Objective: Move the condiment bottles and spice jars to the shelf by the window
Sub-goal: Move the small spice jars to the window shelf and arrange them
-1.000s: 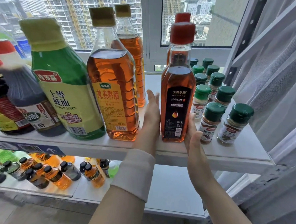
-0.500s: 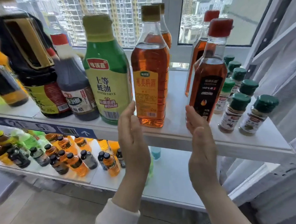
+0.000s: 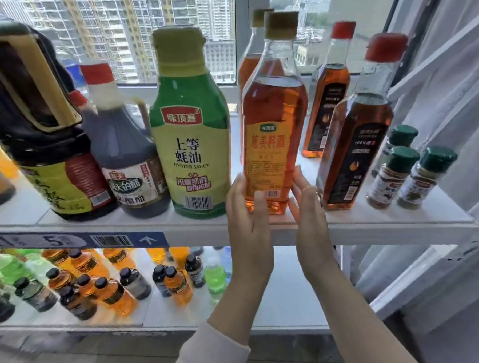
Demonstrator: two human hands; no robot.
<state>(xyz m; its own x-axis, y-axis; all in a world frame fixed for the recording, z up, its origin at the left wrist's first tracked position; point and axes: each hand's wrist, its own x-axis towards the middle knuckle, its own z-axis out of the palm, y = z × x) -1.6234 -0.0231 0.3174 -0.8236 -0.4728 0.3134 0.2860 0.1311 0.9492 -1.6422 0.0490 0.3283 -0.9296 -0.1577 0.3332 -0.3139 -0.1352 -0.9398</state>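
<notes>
Amber glass: the amber bottle (image 3: 275, 118) stands upright at the front edge of the shelf (image 3: 373, 224), a little right of its middle.
Left side: the left hand (image 3: 249, 222) is up against the bottle's lower left flank, grip spread, fingers straight, thumb laid flat across the label's foot.
Right side: the right hand (image 3: 308, 213) mirrors it on the other flank, grip spread too, fingers straight along the glass. It's a flat-palmed squeeze, no curl round the bottle.
Neighbours: the oyster sauce bottle (image 3: 190, 145) sits just beside on the left and the oil bottle (image 3: 354, 147) just beside on the right, so it's tight both ways!
Behind: a twin bottle (image 3: 247, 70) waits close at the back.
Far end: the spice jars (image 3: 399, 173) cluster toward the right edge, well out of this.
Step, as I read it: nudging the bottle square into its row.
Doing it well: press low near the base with even pressure from both palms, and slide rather than lift.
Watch for: a push up high would likely tip this tall bottle. Ease it back from the front edge without knocking the twin.
</notes>
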